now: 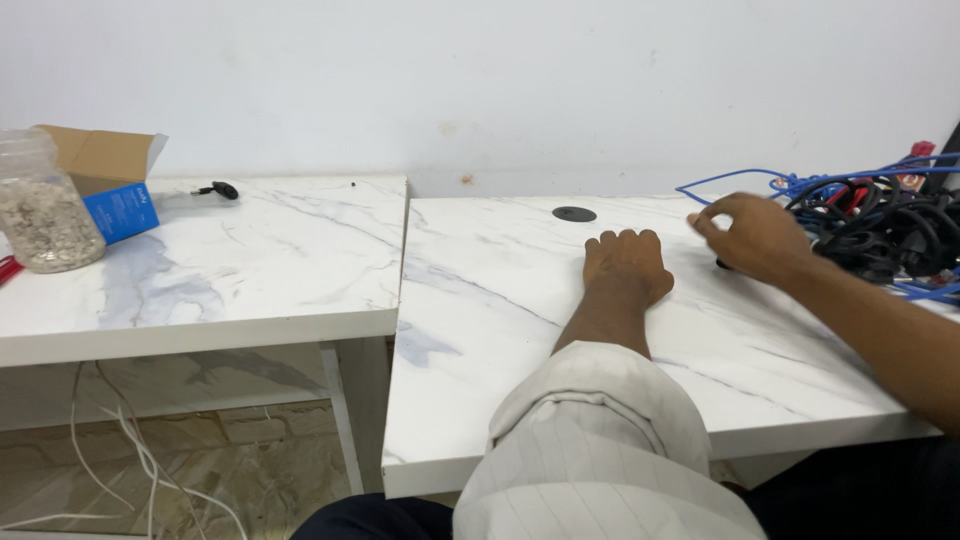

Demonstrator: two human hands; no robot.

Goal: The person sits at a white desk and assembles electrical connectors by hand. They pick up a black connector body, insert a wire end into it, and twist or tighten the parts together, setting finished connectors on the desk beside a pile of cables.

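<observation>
Two white marble-pattern benches stand side by side against a pale wall, a narrow gap between them. Right bench (520, 330): both hands on it. Left bench (250, 270): lower in view, carrying clutter at its far left.

Cable tangle (880, 225) at far right of the right bench: mostly black cords looped in a loose heap, thin blue cable (730, 180) arcing out of it toward the left, touches of red inside the heap. Individual cords hard to separate.

Left hand (625, 265): sleeve cream-coloured, rolled at the forearm. Palm down on the bench top, fingers together and curled slightly at the knuckles; grip closed loosely, holding nothing.

Right hand (750, 235): at the left edge of the tangle, fingertips pinched together near the blue cable. Grip closed; cannot tell which cord it has. A small dark item shows just under the palm.

Round black grommet cap (574, 214) set in the bench, far of the left hand.

Left bench items: clear plastic jar (40, 205) of pale granules, open cardboard box (110, 175) with blue panel, small black key-like object (220, 189). White wires (130, 450) trail on the floor beneath.
</observation>
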